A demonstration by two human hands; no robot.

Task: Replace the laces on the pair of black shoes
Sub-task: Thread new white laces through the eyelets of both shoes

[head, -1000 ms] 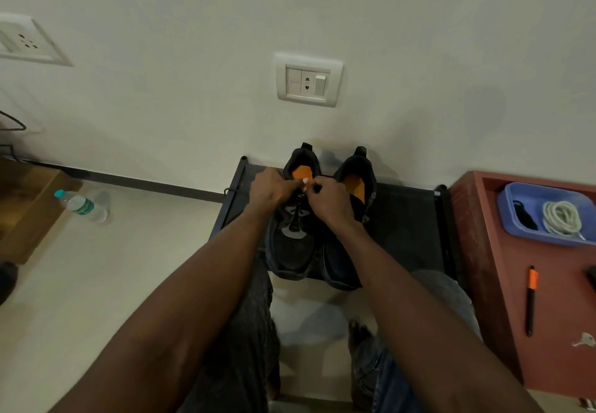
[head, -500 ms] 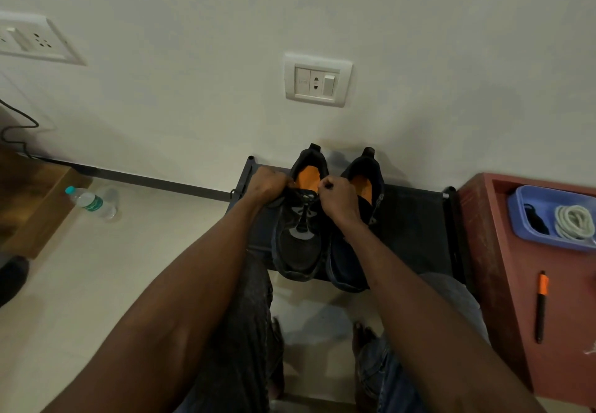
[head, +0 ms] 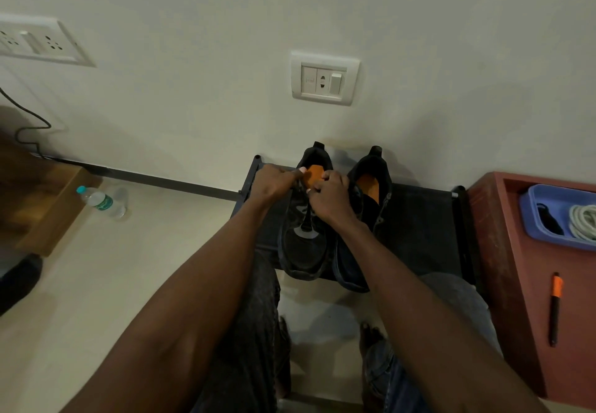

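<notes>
A pair of black shoes is seen on a low black rack (head: 419,219) against the wall, toes toward the person; the left shoe (head: 303,245) and the right shoe (head: 364,212) stand side by side, touching, each with an orange insole showing. Both hands are held over the throat of the left shoe, close to its orange insole. The left hand (head: 274,183) is curled at the shoe's left edge, fingertips pinched on the upper end of the lace (head: 306,219); the right hand (head: 329,196) is curled just beside it, fingers bent inward at the same spot, though what exactly is pinched there cannot be told. The lace is seen running down the middle of the left shoe. Right of the rack stands a red worktop (head: 516,283), on which a blue tray (head: 532,219) holds a coiled white cord (head: 582,222) and a dark item, with an orange-and-black pen (head: 555,309) lying nearer. Left of the rack, a water bottle (head: 100,201) lies on the floor. A socket plate (head: 324,78) is set in the wall above the shoes
</notes>
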